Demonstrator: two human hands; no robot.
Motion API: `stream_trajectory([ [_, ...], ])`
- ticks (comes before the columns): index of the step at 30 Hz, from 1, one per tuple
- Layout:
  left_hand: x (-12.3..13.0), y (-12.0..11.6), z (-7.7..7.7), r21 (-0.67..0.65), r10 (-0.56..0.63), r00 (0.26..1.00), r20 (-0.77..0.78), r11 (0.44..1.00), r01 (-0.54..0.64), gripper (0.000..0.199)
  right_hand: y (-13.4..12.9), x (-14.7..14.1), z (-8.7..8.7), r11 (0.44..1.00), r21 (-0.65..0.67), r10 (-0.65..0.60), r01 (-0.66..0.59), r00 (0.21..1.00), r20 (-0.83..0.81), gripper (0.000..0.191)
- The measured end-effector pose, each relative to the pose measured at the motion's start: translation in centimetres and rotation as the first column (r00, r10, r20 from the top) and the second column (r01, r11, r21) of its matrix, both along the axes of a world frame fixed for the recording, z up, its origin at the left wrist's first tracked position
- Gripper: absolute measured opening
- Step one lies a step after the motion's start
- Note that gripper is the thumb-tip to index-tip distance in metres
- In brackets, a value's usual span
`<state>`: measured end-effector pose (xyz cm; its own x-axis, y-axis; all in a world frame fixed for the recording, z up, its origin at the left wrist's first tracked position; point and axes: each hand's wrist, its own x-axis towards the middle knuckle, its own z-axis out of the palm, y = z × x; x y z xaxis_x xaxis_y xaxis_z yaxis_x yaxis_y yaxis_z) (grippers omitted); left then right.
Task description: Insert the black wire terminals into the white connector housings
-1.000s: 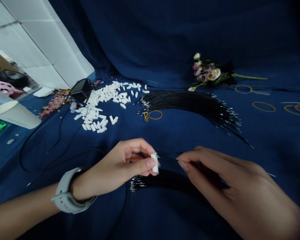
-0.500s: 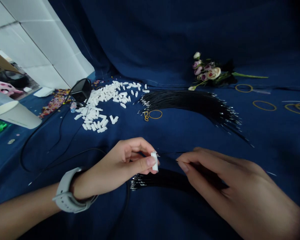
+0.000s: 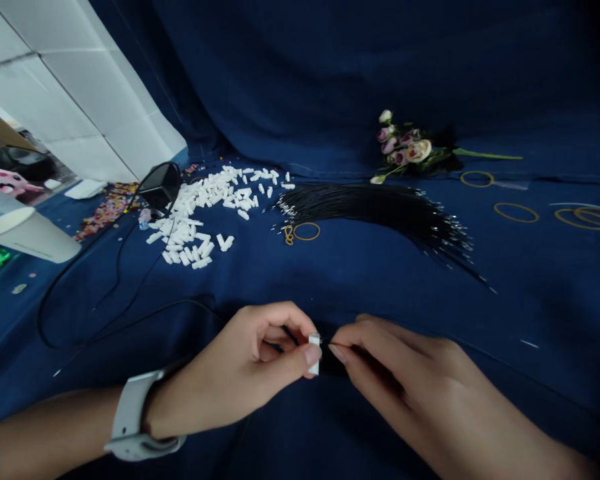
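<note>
left hand [image 3: 233, 363], what is it doing at this moment?

— it is closed on a small white plastic connector [image 3: 314, 353]. the thumb [image 3: 307, 355] presses on the front of it and the fingers curl behind, so this hand is grasping, not released.

and the right hand [image 3: 400, 377]?

— it pinches a thin black wire [image 3: 343, 350] between the thumb and the first finger. the other fingers are bent under them.

where is the connector exactly?

— between the two hands, held up above the blue cloth [image 3: 330, 87] and standing almost upright. the wire end comes to its side and seems to touch it (but it is so small that i cannot tell if the tip is inside).

what lies farther forward on the cloth?

— a loose pile of white connectors [image 3: 200, 217], and just beside it a fan of black wires with metal tips [image 3: 375, 213]. rubber bands [image 3: 307, 231] lie at the near edge of that fan, and artificial flowers [image 3: 405, 148] lie behind it.

anything on the left wrist?

— yes, a grey smartwatch [image 3: 133, 417]. farther left, a paper cup [image 3: 30, 237] lies on its side.
</note>
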<state>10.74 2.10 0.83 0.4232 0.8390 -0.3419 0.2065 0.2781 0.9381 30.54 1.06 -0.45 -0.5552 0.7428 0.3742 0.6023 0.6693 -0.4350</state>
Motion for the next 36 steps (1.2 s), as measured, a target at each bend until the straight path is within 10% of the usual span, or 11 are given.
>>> stream_trajectory([
  [11,-0.1,-0.8,0.4,0.149,-0.025,0.994,-0.106,0.988,0.041,0.004,-0.6,0.4,0.4,0.986,0.116,0.108,-0.121,0.988,0.111,0.032],
  [16,-0.4,0.8,-0.2,0.201,0.090,0.993,-0.073,0.977,-0.073,0.006,-0.8,0.2,1.2,0.875,0.475,0.002,-0.094,0.982,0.190,0.033],
  [24,-0.9,1.8,-1.0,0.098,0.065,0.997,0.031,0.993,-0.068,0.010,-1.5,-0.8,-2.2,0.977,0.157,0.100,-0.144,0.961,0.256,0.030],
  [31,-1.0,1.9,-0.9,-0.006,0.116,0.987,0.107,0.993,-0.116,0.014,-0.5,0.0,-0.7,0.987,-0.140,0.075,-0.073,0.997,0.011,0.025],
  [36,-1.1,1.6,-0.7,-0.045,0.127,0.980,0.150,0.992,-0.122,0.015,0.1,0.3,0.6,0.999,-0.026,-0.030,0.029,0.999,-0.034,0.025],
])
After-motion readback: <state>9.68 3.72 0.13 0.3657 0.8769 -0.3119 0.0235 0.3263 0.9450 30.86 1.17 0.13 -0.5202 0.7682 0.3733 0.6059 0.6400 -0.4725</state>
